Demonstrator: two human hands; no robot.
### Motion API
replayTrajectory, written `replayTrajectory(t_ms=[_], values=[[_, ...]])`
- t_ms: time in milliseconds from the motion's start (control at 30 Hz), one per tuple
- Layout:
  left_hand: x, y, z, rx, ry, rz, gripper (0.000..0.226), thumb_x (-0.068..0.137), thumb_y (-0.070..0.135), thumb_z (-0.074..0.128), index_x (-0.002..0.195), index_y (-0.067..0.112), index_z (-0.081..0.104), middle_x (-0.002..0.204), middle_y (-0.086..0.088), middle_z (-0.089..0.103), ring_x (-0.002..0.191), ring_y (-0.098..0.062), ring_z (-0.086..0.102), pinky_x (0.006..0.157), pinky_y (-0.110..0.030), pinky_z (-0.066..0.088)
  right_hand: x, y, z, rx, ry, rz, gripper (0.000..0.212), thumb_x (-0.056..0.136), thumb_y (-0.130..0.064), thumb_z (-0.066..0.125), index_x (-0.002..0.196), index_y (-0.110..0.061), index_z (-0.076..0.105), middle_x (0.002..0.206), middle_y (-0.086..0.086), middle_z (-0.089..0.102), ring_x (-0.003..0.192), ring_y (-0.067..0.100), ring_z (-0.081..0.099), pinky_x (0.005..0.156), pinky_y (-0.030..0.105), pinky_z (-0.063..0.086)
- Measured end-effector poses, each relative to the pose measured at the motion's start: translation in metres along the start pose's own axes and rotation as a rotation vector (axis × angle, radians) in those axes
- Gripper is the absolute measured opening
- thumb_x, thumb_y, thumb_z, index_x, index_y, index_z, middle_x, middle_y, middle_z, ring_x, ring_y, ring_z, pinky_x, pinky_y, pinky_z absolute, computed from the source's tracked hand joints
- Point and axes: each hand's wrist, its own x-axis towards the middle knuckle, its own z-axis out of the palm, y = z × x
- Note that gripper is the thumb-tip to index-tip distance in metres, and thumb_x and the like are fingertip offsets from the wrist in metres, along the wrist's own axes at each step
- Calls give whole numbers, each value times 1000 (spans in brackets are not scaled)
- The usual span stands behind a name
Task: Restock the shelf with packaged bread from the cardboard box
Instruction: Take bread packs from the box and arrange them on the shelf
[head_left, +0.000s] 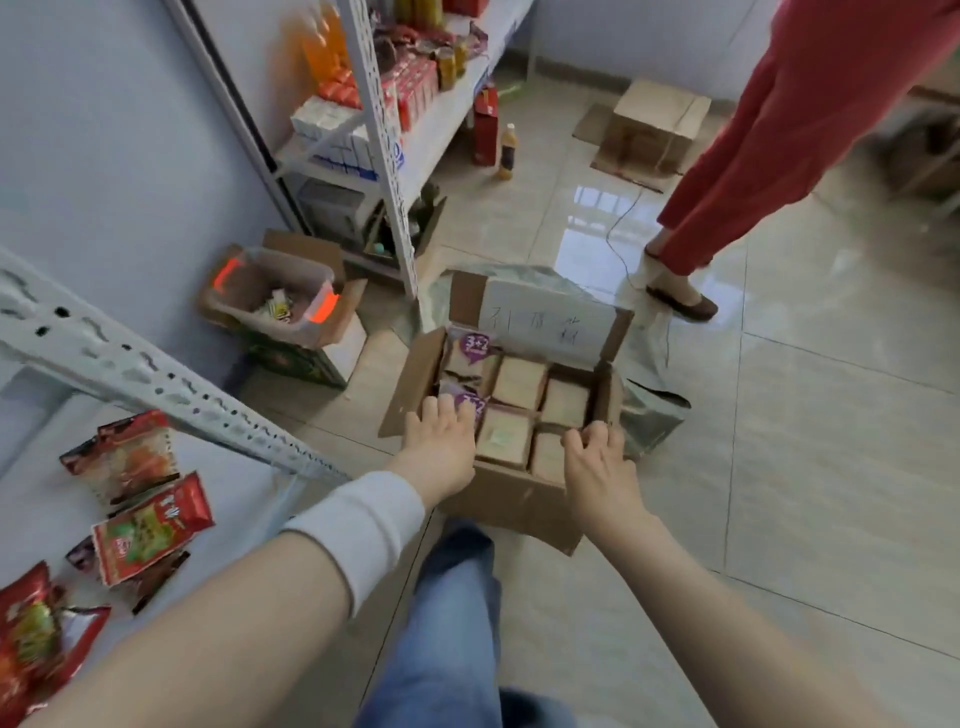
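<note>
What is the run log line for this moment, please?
phase: reaching into box | left hand: on bread packs | right hand: at box's near edge | shelf: red snack bags, no bread

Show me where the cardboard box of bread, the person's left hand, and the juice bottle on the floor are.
cardboard box (514, 501): head view, near outer wall.
left hand (440, 441): head view, back of the hand.
juice bottle (507, 153): head view, middle of the bottle.

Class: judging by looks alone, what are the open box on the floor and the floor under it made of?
Box: brown corrugated cardboard, matte, with folded flaps and creases. Floor: apparently glazed ceramic tile, glossy; grout lines show and window light reflects off it.
</note>
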Motion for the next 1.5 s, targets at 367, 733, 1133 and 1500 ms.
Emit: replayTrajectory(t_ms=[367,733,1133,1500], values=[[225,-42,52,-221,-313,-141,63,85,36,57,134,10,26,137,-15,29,127,-32,29,105,-44,31,171,-24,92,283,-406,140,46,89,-19,54,129,-7,35,131,12,36,121,30,36,95,38,44],[370,-58,131,-748,207,-222,81,77,25,72,140,5,25,139,-15,40,130,-27,41,106,-42,39,285,-91,222,874,-411,401,74,69,-33,78,129,-14,39,123,5,51,115,24,53,94,36,46],[380,-56,111,-806,154,-371,76,70,22,80,130,10,34,106,-2,55,101,-27,58,89,-38,49,279,-78,210,1156,-506,455,56,67,-40,78,111,-21,49,110,-6,54,107,13,53,82,25,42],[376,-48,127,-1053,135,-456,75,76,15,75,132,5,27,134,-13,47,125,-27,47,105,-36,39,230,-13,203,1477,-334,581,39,79,-14,72,113,-14,53,104,-2,67,93,8,63,66,8,50]])
